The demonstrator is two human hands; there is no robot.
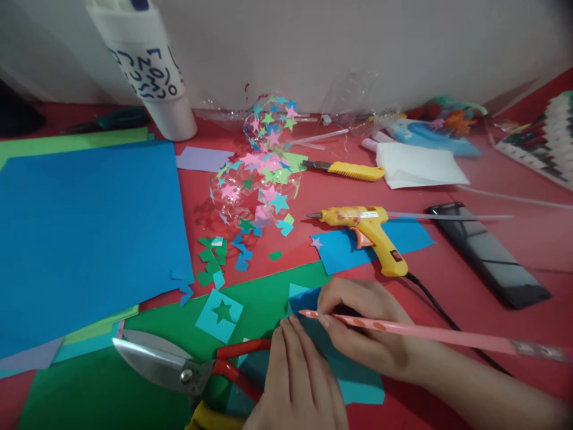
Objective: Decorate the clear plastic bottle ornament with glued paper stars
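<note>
My right hand [362,325] is closed round a pink pencil [430,334], whose tip rests on a blue paper piece [353,382] near the front edge. My left hand [298,382] lies flat with fingers together, pressing that blue paper down. Just left of it lie red-handled scissors [179,364], blades apart, on a green sheet [102,394]. A light blue square with a star-shaped hole [219,313] sits above the scissors.
A large blue sheet [85,239] covers the left. A clear ball with paper stars [257,185] stands mid-table among paper scraps [219,260]. A yellow glue gun [369,230], a yellow utility knife [349,170], a black phone [487,254], white paper [416,164] and a white roll [152,65] lie around.
</note>
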